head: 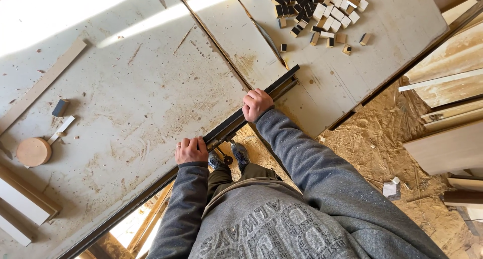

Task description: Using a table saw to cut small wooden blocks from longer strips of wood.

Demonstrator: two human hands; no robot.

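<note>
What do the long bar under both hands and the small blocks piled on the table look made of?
Bar: probably metal, dark and matte, with straight, thin edges; both hands grip it. Blocks: likely wood, with pale cut faces and some black-coated sides. Table: seems a painted board, scuffed and dusty.

Dusty pale saw table (141, 88), pile of small wood blocks (317, 12), round wooden disc (33, 152), wood strip (43, 85)
</note>
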